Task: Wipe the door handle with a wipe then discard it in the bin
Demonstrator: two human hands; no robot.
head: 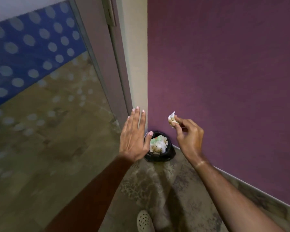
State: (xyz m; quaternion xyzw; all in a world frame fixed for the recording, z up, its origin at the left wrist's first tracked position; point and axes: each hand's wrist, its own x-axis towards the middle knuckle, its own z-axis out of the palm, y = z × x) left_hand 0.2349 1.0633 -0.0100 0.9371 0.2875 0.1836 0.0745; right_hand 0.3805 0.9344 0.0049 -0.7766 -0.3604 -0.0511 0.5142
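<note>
From the head camera, looking down into a corner, the right hand (189,136) pinches a crumpled wipe (172,120) between thumb and fingertips, the other fingers curled in loosely. The wipe is a small wadded lump, white with brownish stains, soft and creased; its longer axis runs roughly up and down, with a pale twisted tip pointing upward and slightly right, toward the purple wall (224,72). It hangs in the air above and a little to the right of the bin (170,152), apart from it.

The left hand (135,138) is open and empty, palm down, fingers straight and spread, the thumb reaching out over the bin's near-left rim. The two hands are apart, with the bin showing between them.

The bin is small and round, lined with a glossy black plastic bag whose edges bunch over the rim. It stands on the floor in the corner and is heaped with crumpled white tissue, some stained brown, with a bit of green among it.

The wall has a matte, finely grained surface. A cream door frame (136,64) stands left of it, then a glass panel (40,81) with frosted oval dots. The floor (157,181) is mottled brown and grey. A perforated pale shoe (144,221) shows at the bottom edge. No writing or labels can be read anywhere
</note>
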